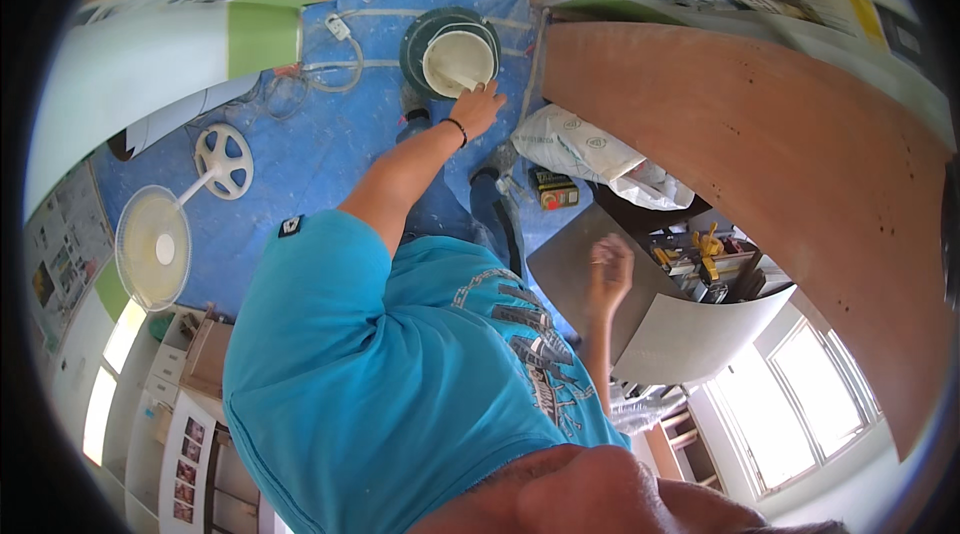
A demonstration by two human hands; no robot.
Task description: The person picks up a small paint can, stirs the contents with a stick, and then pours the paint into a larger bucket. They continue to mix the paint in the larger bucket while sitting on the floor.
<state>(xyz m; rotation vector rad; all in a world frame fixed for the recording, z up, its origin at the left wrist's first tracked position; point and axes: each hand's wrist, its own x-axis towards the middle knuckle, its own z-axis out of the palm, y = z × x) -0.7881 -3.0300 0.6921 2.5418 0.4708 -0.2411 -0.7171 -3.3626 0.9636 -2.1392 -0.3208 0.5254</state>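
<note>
My left hand (pixel 478 108) reaches out to the near rim of a white bucket (pixel 437 56). Its fingers are closed, and a pale, thin piece runs from them into the bucket; what kind of tool it is, I cannot make out. Creamy white paste (pixel 465 52) lies inside this bucket. A larger dark green tub (pixel 411 46) surrounds the bucket on the floor. On the other side, my right hand (pixel 612 266) hangs over a grey-brown panel (pixel 570 256), touching nothing that I can see. Motion smears its fingers.
Blue sheeting (pixel 300 144) covers the floor. A white fan (pixel 155 248) stands at left, a power strip (pixel 338 28) with cable farther off. At right are a white sack (pixel 575 144), a small box (pixel 555 190), tools with yellow clamps (pixel 708 246) and a long reddish-brown board (pixel 740 124).
</note>
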